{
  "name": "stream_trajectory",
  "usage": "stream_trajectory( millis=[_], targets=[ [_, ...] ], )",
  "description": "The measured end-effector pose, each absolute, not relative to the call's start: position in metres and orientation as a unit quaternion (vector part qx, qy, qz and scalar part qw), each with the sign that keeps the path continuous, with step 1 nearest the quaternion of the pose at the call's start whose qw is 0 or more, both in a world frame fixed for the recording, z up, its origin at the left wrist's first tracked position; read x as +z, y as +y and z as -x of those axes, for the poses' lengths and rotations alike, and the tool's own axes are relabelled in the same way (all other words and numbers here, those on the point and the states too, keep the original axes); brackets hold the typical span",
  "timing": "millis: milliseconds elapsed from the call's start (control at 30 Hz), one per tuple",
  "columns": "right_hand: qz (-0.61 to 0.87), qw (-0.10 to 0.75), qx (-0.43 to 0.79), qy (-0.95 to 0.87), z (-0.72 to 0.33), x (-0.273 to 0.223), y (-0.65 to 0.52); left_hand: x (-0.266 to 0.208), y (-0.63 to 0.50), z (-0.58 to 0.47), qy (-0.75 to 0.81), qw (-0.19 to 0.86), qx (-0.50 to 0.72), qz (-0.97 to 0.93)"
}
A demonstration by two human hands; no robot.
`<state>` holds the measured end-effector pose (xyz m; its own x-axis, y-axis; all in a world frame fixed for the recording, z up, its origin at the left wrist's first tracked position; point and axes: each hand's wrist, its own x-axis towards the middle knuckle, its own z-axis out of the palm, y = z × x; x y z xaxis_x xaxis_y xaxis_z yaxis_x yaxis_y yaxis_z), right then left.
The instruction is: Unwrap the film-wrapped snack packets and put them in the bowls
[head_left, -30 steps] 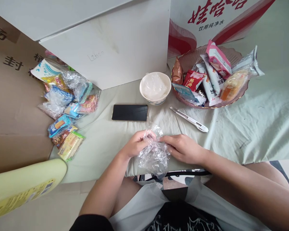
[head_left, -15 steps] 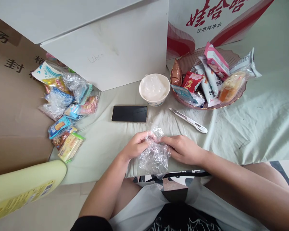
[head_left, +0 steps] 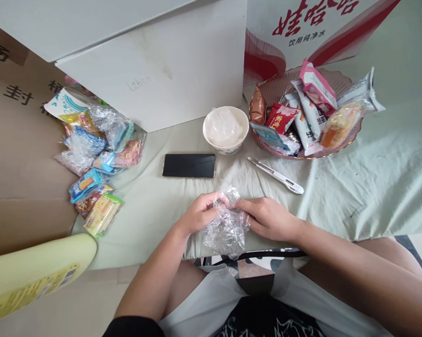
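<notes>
Crumpled clear plastic wrap (head_left: pixel 226 234) hangs between my hands just above the front edge of the cloth-covered table. My left hand (head_left: pixel 199 213) pinches it from the left, thumb and fingers closed on the gathered part. From the right, my right hand (head_left: pixel 267 216) grips the same wrap, with some fingertips hidden behind the film. Beyond my hands lie a black phone (head_left: pixel 188 165) and a white utility knife (head_left: pixel 276 175). Behind them stands a white bowl (head_left: pixel 225 149) with translucent plastic inside.
A pink glass fruit bowl (head_left: pixel 328 156) full of packaged snacks stands at the right. Several wrapped snacks (head_left: pixel 101 213) are piled at the left beside a cardboard box (head_left: pixel 17 154). White boxes (head_left: pixel 186 70) close off the back. A yellow container (head_left: pixel 56 252) juts in at lower left.
Both hands keep the same grip on the plastic wrap, which has shifted only very slightly. The whole view has tilted a little; the objects on the table have stayed in place.
</notes>
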<state>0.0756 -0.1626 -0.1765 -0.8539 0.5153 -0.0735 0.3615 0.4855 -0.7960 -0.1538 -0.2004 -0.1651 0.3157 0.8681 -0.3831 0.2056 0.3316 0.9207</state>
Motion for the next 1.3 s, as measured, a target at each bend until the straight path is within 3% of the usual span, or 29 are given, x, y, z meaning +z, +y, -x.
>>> stream_trajectory(
  millis=[667,867,1067,1300],
  targets=[
    [0.257,0.099,0.441,-0.854,-0.076,-0.175,-0.162,-0.167,-0.202,0.153,0.530,0.615,0.275,-0.515],
    [0.280,0.156,0.452,-0.832,-0.080,-0.173,-0.161,-0.168,-0.202,0.157,0.530,0.642,0.319,-0.453],
    [0.257,0.301,0.441,-0.806,-0.081,-0.175,-0.156,-0.168,-0.202,0.154,0.519,0.665,0.375,-0.384],
    [0.243,0.322,0.456,-0.793,-0.082,-0.169,-0.153,-0.170,-0.196,0.155,0.544,0.629,0.397,-0.389]
  ],
)
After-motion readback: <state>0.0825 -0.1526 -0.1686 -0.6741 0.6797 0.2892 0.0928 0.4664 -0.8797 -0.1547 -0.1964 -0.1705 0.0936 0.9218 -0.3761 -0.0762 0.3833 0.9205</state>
